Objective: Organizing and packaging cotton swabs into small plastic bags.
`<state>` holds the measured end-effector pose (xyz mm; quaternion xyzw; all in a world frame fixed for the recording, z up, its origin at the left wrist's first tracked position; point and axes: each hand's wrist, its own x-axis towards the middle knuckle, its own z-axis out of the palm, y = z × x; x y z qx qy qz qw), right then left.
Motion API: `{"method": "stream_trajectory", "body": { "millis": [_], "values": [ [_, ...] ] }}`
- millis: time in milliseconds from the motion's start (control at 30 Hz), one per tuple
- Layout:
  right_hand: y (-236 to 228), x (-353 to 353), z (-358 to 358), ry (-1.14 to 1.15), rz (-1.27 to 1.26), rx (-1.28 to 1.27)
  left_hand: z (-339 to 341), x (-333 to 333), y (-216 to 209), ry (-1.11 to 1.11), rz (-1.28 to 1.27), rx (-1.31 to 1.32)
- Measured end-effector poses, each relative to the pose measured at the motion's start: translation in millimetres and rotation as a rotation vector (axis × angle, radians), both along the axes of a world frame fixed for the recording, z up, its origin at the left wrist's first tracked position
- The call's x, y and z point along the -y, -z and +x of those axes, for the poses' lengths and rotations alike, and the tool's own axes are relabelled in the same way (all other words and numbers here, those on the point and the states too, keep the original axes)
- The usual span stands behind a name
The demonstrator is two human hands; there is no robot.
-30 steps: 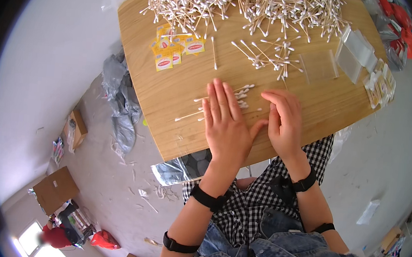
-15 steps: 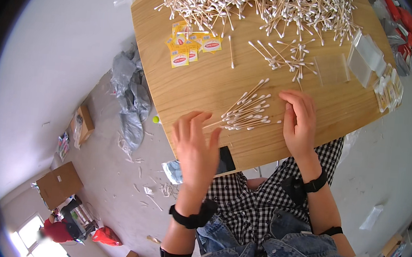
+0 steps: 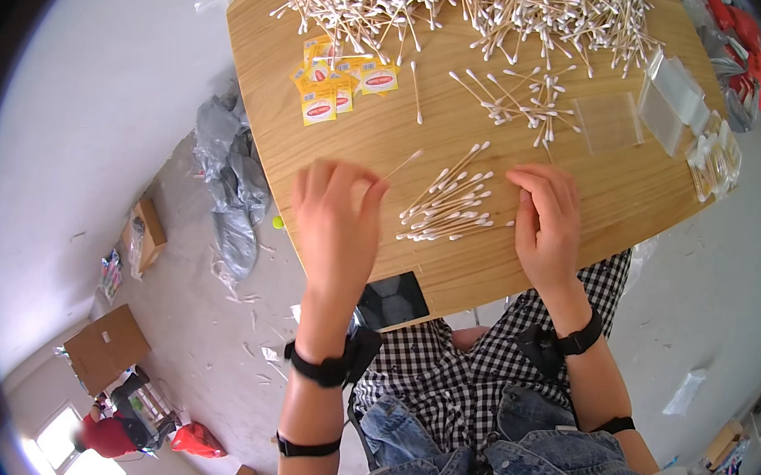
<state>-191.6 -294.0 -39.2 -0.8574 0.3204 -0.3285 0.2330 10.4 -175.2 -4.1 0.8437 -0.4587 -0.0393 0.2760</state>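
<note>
A single cotton swab [image 3: 405, 164] sticks out from between the thumb and fingers of my left hand [image 3: 337, 220], which is closed in a pinch and slightly blurred over the left part of the table. To its right lies a small loose bundle of cotton swabs [image 3: 447, 198], fanned out on the wood. My right hand [image 3: 547, 220] rests just right of that bundle, fingers loosely bent and apart from the thumb, with nothing visible in it. Behind it is another scattered group of swabs [image 3: 528, 106]. A large heap of swabs [image 3: 473, 6] covers the far end of the table.
Yellow printed cards [image 3: 320, 97] lie at the far left of the wooden table [image 3: 316, 146], near a lone swab [image 3: 417, 93]. Clear plastic bags [image 3: 669, 100] and filled swab packs [image 3: 715, 163] are at the right edge. A black flat object [image 3: 393, 300] lies at the near edge.
My left hand has moved up and left, lifting a swab away from the small bundle. My right hand stays about where it was. The view has shifted slightly.
</note>
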Motion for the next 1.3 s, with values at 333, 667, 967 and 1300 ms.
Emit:
{"method": "stream_trajectory", "body": {
  "millis": [333,667,967,1300],
  "values": [
    [-1,0,-2,-0.002,0.041,0.016,-48,21,-2,0.233,-0.022,-0.052],
    [-3,1,-3,0.03,0.014,0.086,-78,37,30,0.185,0.287,0.241],
    [3,-1,-2,0.027,-0.005,0.096,-110,2,24,0.266,0.351,0.208],
    [-2,-2,-7,-0.042,0.114,0.143,-77,-19,-4,0.194,0.006,-0.316]
  ]
}}
